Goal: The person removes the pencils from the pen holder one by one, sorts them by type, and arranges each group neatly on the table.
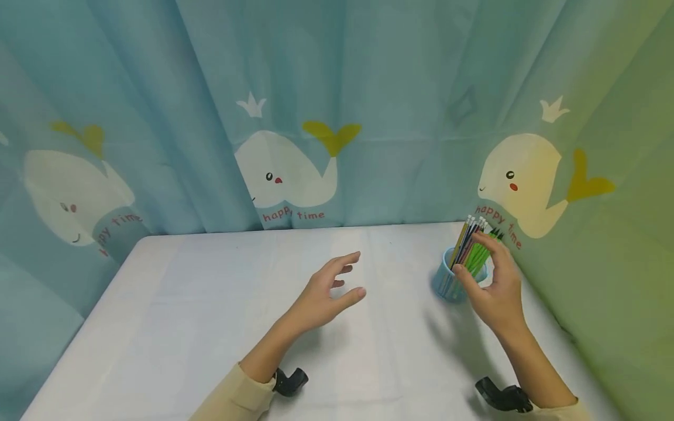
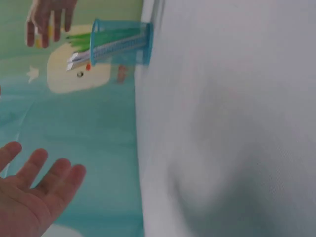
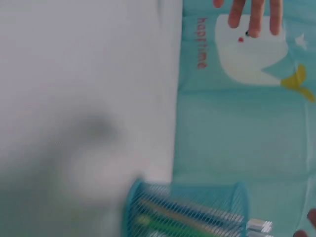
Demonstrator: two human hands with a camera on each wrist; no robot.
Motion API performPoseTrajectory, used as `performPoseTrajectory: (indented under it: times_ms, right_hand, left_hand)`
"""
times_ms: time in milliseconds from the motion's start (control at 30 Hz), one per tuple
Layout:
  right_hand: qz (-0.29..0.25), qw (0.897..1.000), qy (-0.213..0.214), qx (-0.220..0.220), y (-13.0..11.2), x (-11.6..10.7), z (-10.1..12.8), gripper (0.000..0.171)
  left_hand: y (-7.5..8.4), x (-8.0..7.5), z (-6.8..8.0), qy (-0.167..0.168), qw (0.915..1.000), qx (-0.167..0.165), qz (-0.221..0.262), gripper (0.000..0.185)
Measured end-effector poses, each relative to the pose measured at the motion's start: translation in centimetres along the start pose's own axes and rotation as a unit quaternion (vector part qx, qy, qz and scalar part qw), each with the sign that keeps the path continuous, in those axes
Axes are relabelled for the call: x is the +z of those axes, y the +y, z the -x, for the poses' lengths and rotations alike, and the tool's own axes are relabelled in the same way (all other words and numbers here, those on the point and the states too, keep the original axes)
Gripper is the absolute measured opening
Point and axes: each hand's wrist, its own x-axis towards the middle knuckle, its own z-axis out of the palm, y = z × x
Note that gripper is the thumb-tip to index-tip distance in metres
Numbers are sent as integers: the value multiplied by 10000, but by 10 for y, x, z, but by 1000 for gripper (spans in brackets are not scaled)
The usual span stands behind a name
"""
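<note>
A light-blue mesh pencil cup (image 1: pixel 446 285) stands upright near the table's right edge, also seen side-on in the left wrist view. In it are several green pencils (image 1: pixel 478 257) and several darker and gold pencils (image 1: pixel 461 238) with white eraser ends up. My right hand (image 1: pixel 497 289) hovers by the cup, thumb and fingers spread and curved, overlapping the pencils in the head view. The left wrist view shows a gap between those fingers and the pencils. My left hand (image 1: pixel 318 295) hangs over the middle of the table, fingers apart, holding nothing.
A white cloth covers the table (image 1: pixel 200 327). Behind it hangs a blue curtain (image 1: pixel 400 175) printed with whales, and a greenish curtain (image 1: pixel 621 280) runs along the right side. Black wrist mounts (image 1: pixel 502 396) sit on both forearms.
</note>
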Motion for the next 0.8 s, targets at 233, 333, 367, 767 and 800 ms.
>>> performPoseTrajectory:
  times_ms: [233, 333, 367, 767, 800]
  right_hand:
    - [-598, 9810, 30, 1847, 23, -11, 3, 64]
    - [-1087, 9686, 359, 2205, 30, -11, 4, 59]
    - [-1223, 9663, 467, 2217, 31, -11, 4, 57]
    - [-2265, 9266, 936, 2853, 47, -13, 6, 63]
    - [-2225, 9245, 777, 2996, 48, -14, 7, 68]
  left_hand:
    - [-3, 26, -35, -488, 9963, -93, 701, 60]
    - [-4, 38, -49, -657, 9949, -88, 755, 61]
    - [-3, 42, -53, -700, 9945, -86, 775, 61]
    - [-7, 88, -90, -971, 9891, -451, 1010, 63]
    - [-7, 92, -92, -981, 9888, -494, 1007, 64]
